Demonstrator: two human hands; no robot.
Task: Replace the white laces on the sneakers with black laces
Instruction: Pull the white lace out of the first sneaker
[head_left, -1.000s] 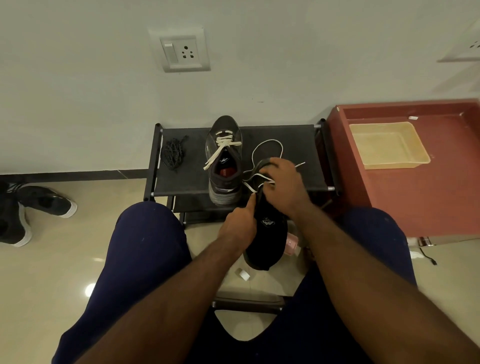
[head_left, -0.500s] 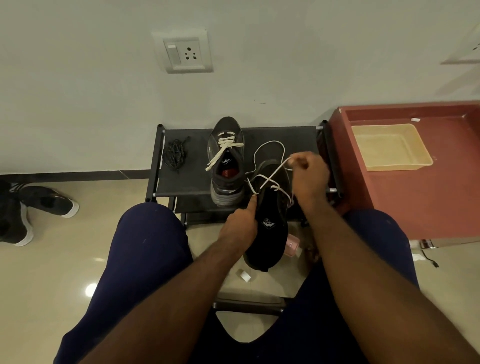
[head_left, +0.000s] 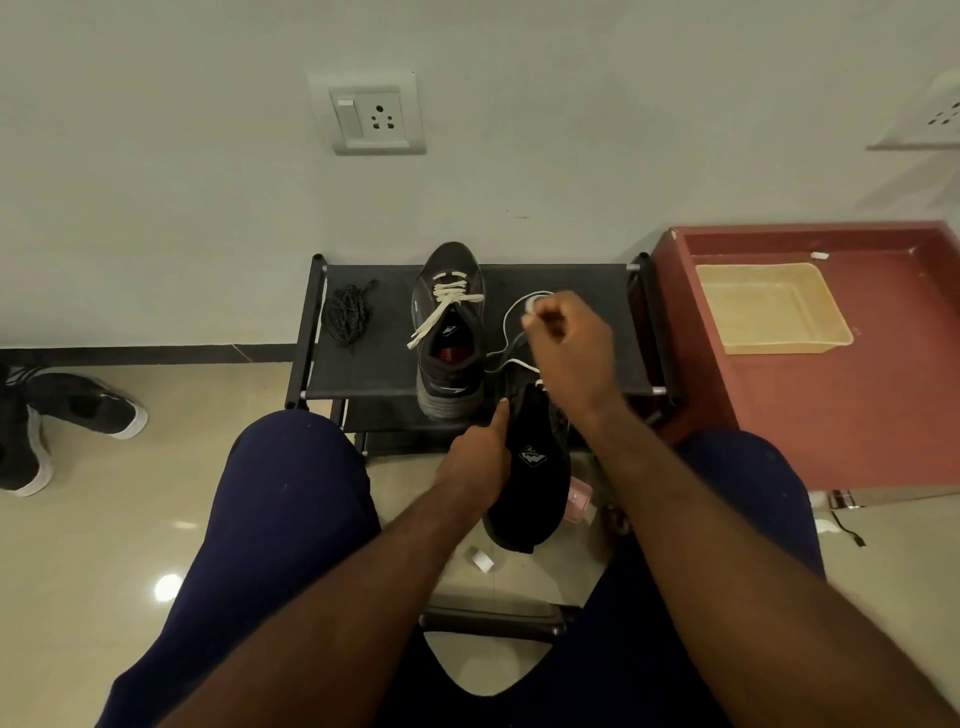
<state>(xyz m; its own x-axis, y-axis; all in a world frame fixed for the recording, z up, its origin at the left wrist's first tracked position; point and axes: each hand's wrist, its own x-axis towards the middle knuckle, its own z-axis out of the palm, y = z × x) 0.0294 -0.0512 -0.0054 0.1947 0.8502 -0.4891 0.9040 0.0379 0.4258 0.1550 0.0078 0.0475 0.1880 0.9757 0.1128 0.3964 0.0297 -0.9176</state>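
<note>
White fabric lace (head_left: 505, 327): limp, light, likely best pinched near eyelets. Right hand (head_left: 569, 348) pinches it, 12 o'clock of black sneaker (head_left: 535, 478) gripped by left hand (head_left: 475, 460).

Right hand (head_left: 571, 347) raised farther, white lace (head_left: 506, 321) apparently drawn out of sneaker (head_left: 535, 486)

Black rack (head_left: 382, 371) bears one sneaker (head_left: 450, 332) and black laces (head_left: 347, 315).

Light is dim and flat, probably from overhead, with one small glare spot on the glossy floor (head_left: 167, 588). The right hand (head_left: 569, 345) is motion-blurred at the fingers; the rest is fairly sharp. Wide-angle bending shows at the edges, and soft shadow lies under the rack (head_left: 363, 374).
</note>
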